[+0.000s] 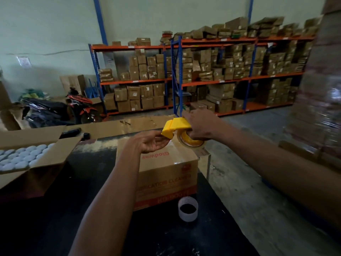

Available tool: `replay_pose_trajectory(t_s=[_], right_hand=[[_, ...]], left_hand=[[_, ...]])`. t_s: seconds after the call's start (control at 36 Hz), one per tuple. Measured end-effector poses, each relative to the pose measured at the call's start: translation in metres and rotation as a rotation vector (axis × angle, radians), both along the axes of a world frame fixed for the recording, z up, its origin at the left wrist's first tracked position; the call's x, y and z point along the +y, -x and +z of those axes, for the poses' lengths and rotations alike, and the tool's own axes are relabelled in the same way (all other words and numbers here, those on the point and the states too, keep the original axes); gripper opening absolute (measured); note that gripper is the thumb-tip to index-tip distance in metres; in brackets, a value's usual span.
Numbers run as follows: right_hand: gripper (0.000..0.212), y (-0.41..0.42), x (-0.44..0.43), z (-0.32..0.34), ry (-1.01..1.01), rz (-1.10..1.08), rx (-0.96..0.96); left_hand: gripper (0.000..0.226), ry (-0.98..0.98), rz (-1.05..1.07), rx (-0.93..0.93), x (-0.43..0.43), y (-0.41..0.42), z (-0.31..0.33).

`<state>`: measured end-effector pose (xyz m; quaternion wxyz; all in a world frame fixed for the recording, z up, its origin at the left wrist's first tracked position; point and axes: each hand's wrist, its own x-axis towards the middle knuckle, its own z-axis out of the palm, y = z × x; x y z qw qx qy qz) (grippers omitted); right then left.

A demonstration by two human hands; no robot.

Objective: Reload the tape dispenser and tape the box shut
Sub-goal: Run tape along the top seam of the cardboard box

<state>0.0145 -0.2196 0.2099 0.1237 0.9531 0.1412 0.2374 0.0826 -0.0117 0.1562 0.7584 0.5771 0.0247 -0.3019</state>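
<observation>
We are holding the yellow dispenser (175, 126) in our right hand (200, 126), which is closing around its rear part and over the tape roll (191, 141) mounted in it; the grip is firm and full. The dispenser is hovering just above the far right corner of the box (166, 174), and its long axis is running from about 4 o'clock at the roll toward 10 o'clock at the cutter end. Our left hand (149, 143) is the nearer one to that cutter end: it is sitting at 7 o'clock from it, palm up, fingers curled and touching the yellow nose, but we cannot tell whether it is pinching the tape's free end, because the clear tape is hardly visible here. We judge that the coming move depends on this: the free end must be pulled from the nose toward 7 o'clock, down onto the box top. An empty core (187, 209) is standing on the dark table (92, 191) near us, at 6 o'clock from the box.
</observation>
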Motion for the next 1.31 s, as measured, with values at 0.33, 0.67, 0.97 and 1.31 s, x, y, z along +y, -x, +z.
replay_pose_trajectory(t_s=[0.33,0.67,0.97,1.31], right_hand=[[0.063,-0.019,-0.005,-0.016,-0.021,-0.127,-0.059],[0.068,-0.001,0.027,-0.042,-0.212,-0.086,0.106],[0.043,-0.007,0.042,-0.069,-0.351,-0.158,0.191],[0.033,-0.044,0.051,-0.081,-0.387,-0.227,0.225]], left_hand=[[0.015,-0.228,-0.152,-0.075,-0.017,-0.047,0.005],[0.015,-0.497,-0.371,-0.53,-0.006,-0.107,-0.014],[0.017,-0.711,-0.382,-0.489,-0.015,-0.147,-0.01],[0.018,-0.953,-0.245,-0.886,-0.028,-0.181,-0.066]])
